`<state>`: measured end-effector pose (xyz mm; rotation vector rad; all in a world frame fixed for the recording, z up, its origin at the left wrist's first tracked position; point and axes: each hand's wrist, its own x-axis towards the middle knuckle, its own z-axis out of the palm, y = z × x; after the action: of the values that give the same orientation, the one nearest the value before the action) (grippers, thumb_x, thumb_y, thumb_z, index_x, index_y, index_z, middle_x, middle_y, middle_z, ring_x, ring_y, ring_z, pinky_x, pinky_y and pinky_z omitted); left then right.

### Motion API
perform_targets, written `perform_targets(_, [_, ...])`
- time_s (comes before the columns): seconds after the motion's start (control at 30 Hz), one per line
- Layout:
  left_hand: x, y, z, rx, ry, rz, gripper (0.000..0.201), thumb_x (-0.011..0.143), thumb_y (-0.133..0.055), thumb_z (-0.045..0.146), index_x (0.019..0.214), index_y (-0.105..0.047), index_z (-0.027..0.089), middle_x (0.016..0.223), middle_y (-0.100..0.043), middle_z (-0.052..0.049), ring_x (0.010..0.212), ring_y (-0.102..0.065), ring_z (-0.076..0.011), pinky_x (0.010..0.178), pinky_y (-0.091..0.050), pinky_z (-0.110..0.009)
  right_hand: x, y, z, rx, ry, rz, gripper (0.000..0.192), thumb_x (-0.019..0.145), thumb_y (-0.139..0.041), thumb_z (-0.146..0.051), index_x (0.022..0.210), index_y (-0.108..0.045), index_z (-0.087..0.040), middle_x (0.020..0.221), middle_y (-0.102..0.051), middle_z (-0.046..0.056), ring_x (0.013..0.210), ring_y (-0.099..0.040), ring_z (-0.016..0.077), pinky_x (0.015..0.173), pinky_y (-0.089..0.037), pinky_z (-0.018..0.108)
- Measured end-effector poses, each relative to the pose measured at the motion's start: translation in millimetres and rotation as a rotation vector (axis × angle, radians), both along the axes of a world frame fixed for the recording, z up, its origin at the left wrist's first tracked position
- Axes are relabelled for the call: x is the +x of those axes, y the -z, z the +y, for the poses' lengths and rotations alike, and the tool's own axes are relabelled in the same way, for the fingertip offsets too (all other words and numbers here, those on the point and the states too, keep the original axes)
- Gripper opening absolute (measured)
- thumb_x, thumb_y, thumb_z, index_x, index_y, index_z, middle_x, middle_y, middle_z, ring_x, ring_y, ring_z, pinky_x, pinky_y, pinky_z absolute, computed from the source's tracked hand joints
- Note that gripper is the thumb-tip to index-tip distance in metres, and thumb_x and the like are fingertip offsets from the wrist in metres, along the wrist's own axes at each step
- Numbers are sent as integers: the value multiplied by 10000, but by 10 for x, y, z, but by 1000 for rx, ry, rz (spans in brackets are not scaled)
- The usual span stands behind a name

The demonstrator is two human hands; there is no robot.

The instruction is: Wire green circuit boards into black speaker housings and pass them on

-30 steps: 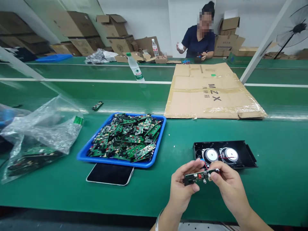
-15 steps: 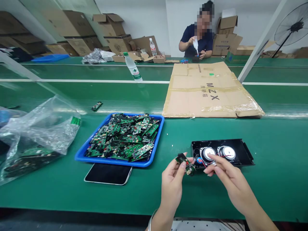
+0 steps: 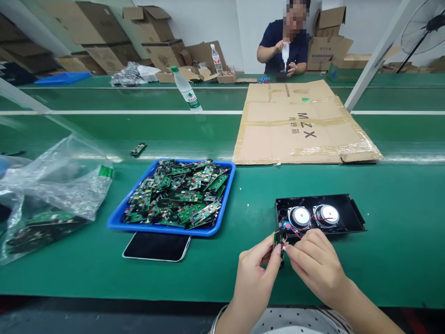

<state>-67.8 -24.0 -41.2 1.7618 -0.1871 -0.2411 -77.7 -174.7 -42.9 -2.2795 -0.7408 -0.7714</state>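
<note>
My left hand (image 3: 255, 273) pinches a small green circuit board (image 3: 278, 237), held nearly upright just in front of the black speaker housing (image 3: 349, 214). My right hand (image 3: 311, 262) has its fingertips against the same board, at the end of a red wire (image 3: 295, 232) that runs from the housing. Inside the housing sit two round silver speakers (image 3: 299, 217), side by side. Both hands hover over the green table (image 3: 399, 250) near its front edge.
A blue tray (image 3: 222, 211) heaped with circuit boards stands to the left, a dark phone (image 3: 156, 246) in front of it. A clear plastic bag (image 3: 59, 181) of boards lies far left. Flattened cardboard (image 3: 302, 130) and a water bottle (image 3: 184, 93) lie beyond. A person works at the far table.
The board was held flat in both hands, then only in my left hand. Now my right hand has come back to it, and the board stands upright closer to the housing.
</note>
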Motion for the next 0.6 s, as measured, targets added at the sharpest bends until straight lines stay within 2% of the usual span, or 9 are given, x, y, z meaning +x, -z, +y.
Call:
perform_targets(0.2, [-19,-24,-14,94,27,-111,323,888,-461,251,1153,-629,172,817,-683,-55,619,-595,-129,576,-494,-188,-8,42,-8,-87,29,-22,118,882,-469,-42,881,-583,-74,645,-514,45,625,-372,138,581,-305,307])
perform_targets(0.4, [-25,-39,45,183,71,-129,322,878,-491,250,1159,-637,195,1001,-695,-100,801,-668,-201,701,-538,-233,-9,10,-71,-181,-52,-2,181,890,-414,-45,870,-592,-70,635,-484,44,620,-375,150,560,-284,307])
perform_targets(0.5, [-25,-55,76,196,104,-148,320,874,-498,236,1162,-636,210,1005,-697,-96,797,-676,-199,718,-547,-244,-28,18,-92,-162,-96,2,189,891,-402,-46,885,-590,-69,642,-486,50,619,-380,156,555,-283,310])
perform_targets(0.6, [-43,-55,75,202,74,-241,330,859,-515,202,1167,-632,214,1019,-694,-96,839,-677,-207,746,-547,-248,-57,53,-84,-100,-90,8,185,885,-402,-37,925,-580,-65,663,-506,64,627,-393,164,556,-287,313])
